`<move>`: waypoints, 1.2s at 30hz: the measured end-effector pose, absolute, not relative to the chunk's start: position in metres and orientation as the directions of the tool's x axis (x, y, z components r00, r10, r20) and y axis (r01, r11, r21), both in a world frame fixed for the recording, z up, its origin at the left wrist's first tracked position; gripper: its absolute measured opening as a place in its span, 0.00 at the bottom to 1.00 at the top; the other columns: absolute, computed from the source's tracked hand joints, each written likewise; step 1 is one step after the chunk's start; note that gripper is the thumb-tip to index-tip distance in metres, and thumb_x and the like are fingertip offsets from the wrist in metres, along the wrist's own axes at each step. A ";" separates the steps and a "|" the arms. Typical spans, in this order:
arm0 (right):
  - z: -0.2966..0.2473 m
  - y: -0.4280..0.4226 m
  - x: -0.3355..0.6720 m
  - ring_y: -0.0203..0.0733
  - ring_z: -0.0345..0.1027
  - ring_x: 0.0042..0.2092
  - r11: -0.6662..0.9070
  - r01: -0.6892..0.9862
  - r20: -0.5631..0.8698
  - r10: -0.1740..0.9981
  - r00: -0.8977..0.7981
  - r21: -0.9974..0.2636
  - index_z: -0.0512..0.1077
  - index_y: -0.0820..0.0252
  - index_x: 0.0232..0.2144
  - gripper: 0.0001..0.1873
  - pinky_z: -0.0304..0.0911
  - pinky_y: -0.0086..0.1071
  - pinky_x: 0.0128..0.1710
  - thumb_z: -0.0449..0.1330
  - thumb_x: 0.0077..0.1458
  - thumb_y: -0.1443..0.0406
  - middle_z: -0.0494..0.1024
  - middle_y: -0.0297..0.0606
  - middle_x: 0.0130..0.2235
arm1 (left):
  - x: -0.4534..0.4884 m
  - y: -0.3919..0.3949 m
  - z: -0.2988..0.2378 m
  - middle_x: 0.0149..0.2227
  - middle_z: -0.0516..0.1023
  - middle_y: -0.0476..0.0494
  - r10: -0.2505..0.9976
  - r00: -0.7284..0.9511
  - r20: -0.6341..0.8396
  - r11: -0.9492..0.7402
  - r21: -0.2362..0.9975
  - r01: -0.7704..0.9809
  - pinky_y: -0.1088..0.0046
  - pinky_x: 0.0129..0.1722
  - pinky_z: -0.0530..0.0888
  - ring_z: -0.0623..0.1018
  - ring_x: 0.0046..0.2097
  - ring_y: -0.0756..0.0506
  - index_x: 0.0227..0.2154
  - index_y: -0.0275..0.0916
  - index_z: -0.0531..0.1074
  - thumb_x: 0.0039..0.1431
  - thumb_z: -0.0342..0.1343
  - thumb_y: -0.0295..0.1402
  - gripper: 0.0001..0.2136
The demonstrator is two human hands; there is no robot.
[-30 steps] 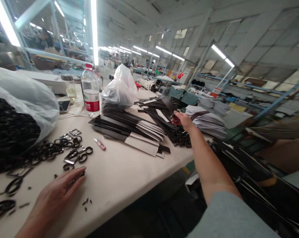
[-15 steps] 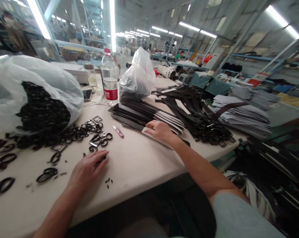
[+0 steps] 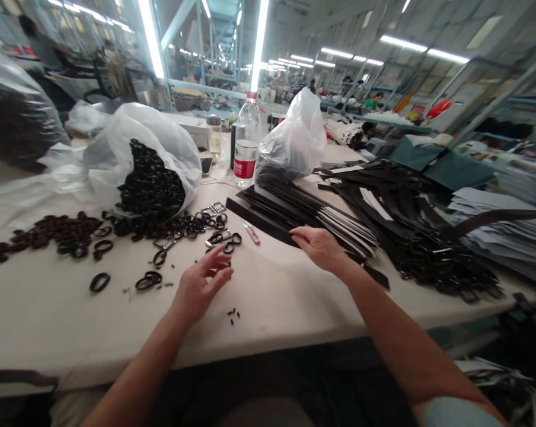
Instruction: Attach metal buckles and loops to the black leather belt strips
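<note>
A long black strap (image 3: 261, 224) runs along the near side of a stack of similar strips, its near end showing past my right wrist. My right hand (image 3: 320, 249) pinches that strap near its middle, thumb and fingers closed on it. Over the tabletop my left hand (image 3: 201, 283) is open, fingers spread and partly curled. Just beyond its fingertips lie black loops (image 3: 236, 238) and metal buckles (image 3: 219, 236). Pink-handled thread snips (image 3: 251, 233) rest between the two hands. Several tiny dark bits (image 3: 233, 315) lie to the right of my left hand.
A plastic bag (image 3: 185, 148) spills black loops at left, beside a pile of brown loops (image 3: 58, 231). A water bottle (image 3: 245, 155) and a tied plastic bag (image 3: 294, 136) stand behind the strips. Buckled straps (image 3: 446, 255) are heaped at right, near stacked grey sheets (image 3: 499, 219).
My right hand has lifted a strap's edge from the stack, now showing its black face. My left hand has risen and its fingers have spread. The view has swung left.
</note>
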State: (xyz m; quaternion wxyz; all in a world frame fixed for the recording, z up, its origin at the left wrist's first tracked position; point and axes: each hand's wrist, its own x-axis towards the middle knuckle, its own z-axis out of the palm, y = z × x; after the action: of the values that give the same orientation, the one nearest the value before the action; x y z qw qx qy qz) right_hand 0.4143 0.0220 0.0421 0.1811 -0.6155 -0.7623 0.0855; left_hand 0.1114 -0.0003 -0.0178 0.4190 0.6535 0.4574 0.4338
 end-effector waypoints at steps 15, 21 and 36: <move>0.067 0.003 0.416 0.39 0.67 0.29 0.304 0.677 -0.093 0.871 -0.483 -0.671 0.79 0.57 0.37 0.20 0.61 0.30 0.28 0.55 0.60 0.51 0.76 0.35 0.28 | 0.092 0.016 -0.015 0.44 0.77 0.40 0.968 -0.213 0.131 -0.132 0.991 0.007 0.79 0.29 0.73 0.78 0.37 0.49 0.48 0.37 0.73 0.49 0.65 0.47 0.26; 0.068 0.017 0.413 0.44 0.73 0.35 0.358 0.724 0.014 0.901 -0.434 -0.590 0.79 0.56 0.38 0.19 0.66 0.34 0.36 0.55 0.60 0.51 0.80 0.38 0.34 | 0.098 0.012 -0.012 0.26 0.76 0.50 0.993 -0.027 -0.115 0.105 0.964 -0.246 0.80 0.20 0.67 0.74 0.21 0.53 0.35 0.35 0.73 0.44 0.68 0.43 0.20; 0.001 0.029 0.279 0.47 0.73 0.48 0.612 0.567 0.444 0.790 -0.422 -0.551 0.77 0.57 0.45 0.17 0.64 0.41 0.53 0.69 0.52 0.62 0.81 0.41 0.45 | 0.097 0.008 -0.011 0.30 0.79 0.49 0.993 -0.014 -0.119 0.110 0.950 -0.293 0.77 0.28 0.76 0.80 0.29 0.49 0.62 0.35 0.60 0.46 0.67 0.37 0.39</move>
State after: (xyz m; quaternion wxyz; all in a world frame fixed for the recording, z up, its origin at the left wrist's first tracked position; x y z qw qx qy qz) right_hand 0.2792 0.0286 0.0014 0.3476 -0.4100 -0.8278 0.1607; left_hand 0.0971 0.0084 -0.0114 0.5885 0.3832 0.4566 0.5462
